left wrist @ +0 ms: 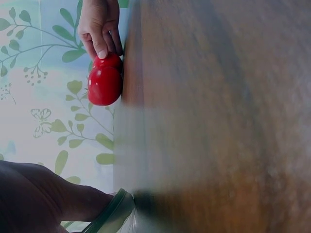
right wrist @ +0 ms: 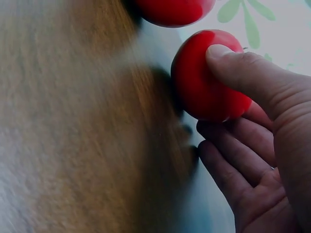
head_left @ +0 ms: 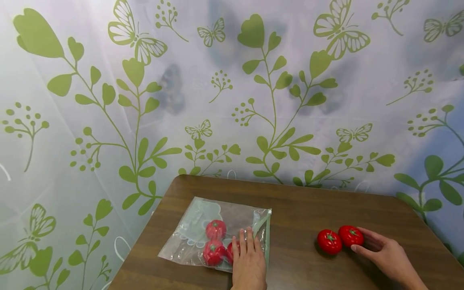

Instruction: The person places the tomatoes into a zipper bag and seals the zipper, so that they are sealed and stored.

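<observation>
A clear zip bag [head_left: 241,209] with a green zip strip lies flat on the table, several red tomatoes [head_left: 215,230] inside it. My left hand [head_left: 249,257] rests on the bag's right part, fingers straight, partly covering one tomato. Over to the right, my right hand [head_left: 386,251] holds a red tomato [head_left: 351,236] between thumb and fingers; the right wrist view shows the thumb pressed on that tomato [right wrist: 194,80]. Touching or nearly touching it on the left is another loose tomato [head_left: 329,242].
The brown wooden table [head_left: 293,225] has rounded far corners. Behind it hangs a pale curtain [head_left: 203,88] printed with green leaves and butterflies. A pale, scallop-edged printed shape [head_left: 199,217] shows on the left part of the bag.
</observation>
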Available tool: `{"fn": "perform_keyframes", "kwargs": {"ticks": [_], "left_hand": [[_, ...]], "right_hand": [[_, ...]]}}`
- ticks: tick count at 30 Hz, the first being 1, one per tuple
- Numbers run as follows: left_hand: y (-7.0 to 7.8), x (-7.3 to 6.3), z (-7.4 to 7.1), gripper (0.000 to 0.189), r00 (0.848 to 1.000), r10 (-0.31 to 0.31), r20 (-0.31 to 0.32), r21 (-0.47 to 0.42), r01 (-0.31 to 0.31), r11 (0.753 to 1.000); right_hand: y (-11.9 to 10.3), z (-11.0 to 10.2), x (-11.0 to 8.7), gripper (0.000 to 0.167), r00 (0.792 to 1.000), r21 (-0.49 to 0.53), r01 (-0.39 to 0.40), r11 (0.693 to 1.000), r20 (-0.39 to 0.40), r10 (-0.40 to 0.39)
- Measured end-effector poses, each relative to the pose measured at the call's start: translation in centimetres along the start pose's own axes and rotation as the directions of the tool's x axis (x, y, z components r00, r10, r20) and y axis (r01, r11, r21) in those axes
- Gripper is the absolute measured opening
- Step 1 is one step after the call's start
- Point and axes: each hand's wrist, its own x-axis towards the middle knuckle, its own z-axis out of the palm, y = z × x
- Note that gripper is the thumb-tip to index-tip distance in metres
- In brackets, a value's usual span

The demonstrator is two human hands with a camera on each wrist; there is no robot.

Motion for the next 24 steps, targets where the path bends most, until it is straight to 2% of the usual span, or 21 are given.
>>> {"fn": "perform_keyframes", "kwargs": {"ticks": [8, 17, 24], "left_hand": [[0.0, -0.2, -0.1, 0.115, 1.0, 0.001, -0.017, 0.013, -0.001, 1.0], [0.1, -0.3, 0.0, 0.114, 1.0, 0.007, -0.03, 0.011, -0.007, 1.0], [0.0, -0.4, 0.3, 0.115, 0.997, 0.014, -0.081, 0.022, -0.012, 1.0]], "right_hand": [[-0.1, 0.1, -0.2, 0.094, 1.0, 0.016, -0.002, 1.0, -0.025, 0.003], [0.2, -0.3, -0.9, 0.092, 0.999, -0.04, 0.009, 0.999, -0.044, -0.011], [0.2, -1.1, -1.6, 0.09, 0.999, -0.059, -0.002, 0.998, -0.034, 0.0]]}}
